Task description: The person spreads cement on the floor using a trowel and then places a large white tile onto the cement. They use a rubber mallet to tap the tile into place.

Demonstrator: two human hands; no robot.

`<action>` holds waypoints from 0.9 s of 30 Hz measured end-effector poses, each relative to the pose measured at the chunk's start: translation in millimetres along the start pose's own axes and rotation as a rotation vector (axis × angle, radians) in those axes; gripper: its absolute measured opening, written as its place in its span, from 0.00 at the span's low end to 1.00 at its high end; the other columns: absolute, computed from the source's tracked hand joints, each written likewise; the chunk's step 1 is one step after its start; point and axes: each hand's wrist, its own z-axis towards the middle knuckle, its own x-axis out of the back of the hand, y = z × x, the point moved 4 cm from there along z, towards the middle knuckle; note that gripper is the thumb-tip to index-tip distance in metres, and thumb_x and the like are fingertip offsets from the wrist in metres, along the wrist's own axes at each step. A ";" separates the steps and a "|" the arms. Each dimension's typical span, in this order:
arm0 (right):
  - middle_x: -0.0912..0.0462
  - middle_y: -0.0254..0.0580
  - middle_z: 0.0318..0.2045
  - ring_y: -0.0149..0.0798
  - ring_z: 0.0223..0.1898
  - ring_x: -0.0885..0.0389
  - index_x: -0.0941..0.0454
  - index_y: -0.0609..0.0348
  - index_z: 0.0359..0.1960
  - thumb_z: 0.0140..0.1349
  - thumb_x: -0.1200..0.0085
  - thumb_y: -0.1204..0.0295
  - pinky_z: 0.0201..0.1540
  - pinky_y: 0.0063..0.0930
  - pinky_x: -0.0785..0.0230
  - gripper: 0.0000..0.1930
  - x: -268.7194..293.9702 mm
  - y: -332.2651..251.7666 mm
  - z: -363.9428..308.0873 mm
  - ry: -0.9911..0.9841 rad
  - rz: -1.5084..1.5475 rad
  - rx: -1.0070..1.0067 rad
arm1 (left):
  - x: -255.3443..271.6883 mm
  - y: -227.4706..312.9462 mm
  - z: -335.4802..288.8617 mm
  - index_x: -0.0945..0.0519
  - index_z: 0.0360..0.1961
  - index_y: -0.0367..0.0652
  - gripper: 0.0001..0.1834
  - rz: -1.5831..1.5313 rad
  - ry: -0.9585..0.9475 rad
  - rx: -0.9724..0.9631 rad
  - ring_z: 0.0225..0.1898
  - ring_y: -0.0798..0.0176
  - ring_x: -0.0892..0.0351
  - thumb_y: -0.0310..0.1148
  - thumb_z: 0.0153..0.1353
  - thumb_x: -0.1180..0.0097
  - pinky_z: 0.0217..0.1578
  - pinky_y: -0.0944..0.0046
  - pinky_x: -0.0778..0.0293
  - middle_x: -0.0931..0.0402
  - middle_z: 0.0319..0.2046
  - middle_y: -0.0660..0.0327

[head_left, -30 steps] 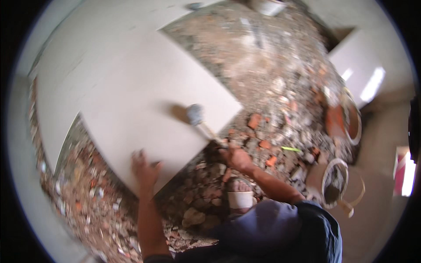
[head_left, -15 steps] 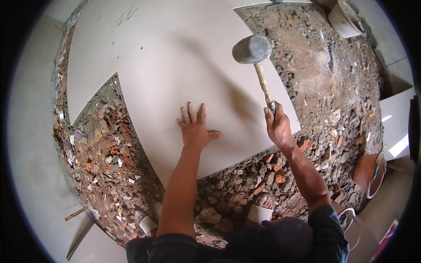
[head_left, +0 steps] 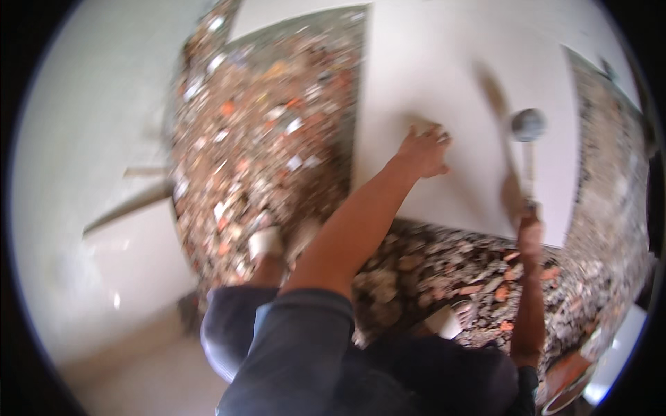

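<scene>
My right hand (head_left: 530, 234) is wrapped round the handle of a rubber mallet (head_left: 529, 126) with a dark grey head and a pale shaft. The mallet is over the right part of a large pale floor tile (head_left: 402, 76). My left hand (head_left: 424, 152) is over the same tile, left of the mallet, its fingers apart and slightly bent, holding nothing. Motion blur hides whether its fingertips touch the tile. Shadows of the hand and mallet fall across the smooth surface.
Broken brick and mortar rubble (head_left: 277, 139) lies left of the tile and around my sandalled feet. Rough ground (head_left: 610, 166) borders its right edge. A loose pale tile (head_left: 139, 249) rests on the smooth floor at left. An orange-brown bucket (head_left: 565, 374) sits at lower right.
My view has swung left, so the scene sits farther right and more of the left floor shows. My left hand's fingers have gone from flat to bent. The mallet stays in my right hand.
</scene>
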 end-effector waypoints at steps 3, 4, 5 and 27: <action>0.22 0.59 0.33 0.50 0.34 0.24 0.32 0.67 0.54 0.70 0.61 0.61 0.41 0.40 0.32 0.21 4.9 25.0 -6.5 0.072 0.082 0.082 | -1.7 -75.5 -95.2 0.38 0.64 0.48 0.36 0.112 -0.126 0.055 0.66 0.53 0.43 0.54 0.58 0.48 0.65 0.47 0.49 0.40 0.64 0.56; 0.22 0.59 0.33 0.51 0.34 0.24 0.32 0.67 0.53 0.70 0.60 0.60 0.40 0.40 0.32 0.21 10.9 25.2 -12.8 0.212 0.028 0.262 | -2.7 -112.0 -135.6 0.37 0.64 0.49 0.36 0.128 -0.151 0.077 0.66 0.53 0.43 0.55 0.58 0.49 0.65 0.47 0.49 0.39 0.64 0.56; 0.21 0.59 0.33 0.53 0.33 0.24 0.31 0.67 0.52 0.70 0.60 0.59 0.39 0.40 0.32 0.21 21.4 24.3 -25.8 0.356 -0.029 0.438 | -4.6 -147.9 -178.0 0.37 0.64 0.49 0.36 0.136 -0.140 0.070 0.66 0.53 0.43 0.55 0.59 0.49 0.65 0.47 0.48 0.39 0.63 0.57; 0.19 0.57 0.35 0.58 0.41 0.22 0.26 0.68 0.44 0.63 0.53 0.49 0.43 0.43 0.32 0.28 59.2 -181.9 -230.0 0.337 -0.729 -0.318 | 48.4 -908.3 -770.5 0.29 0.60 0.55 0.27 0.272 0.916 1.227 0.56 0.47 0.31 0.55 0.64 0.59 0.56 0.53 0.33 0.29 0.57 0.54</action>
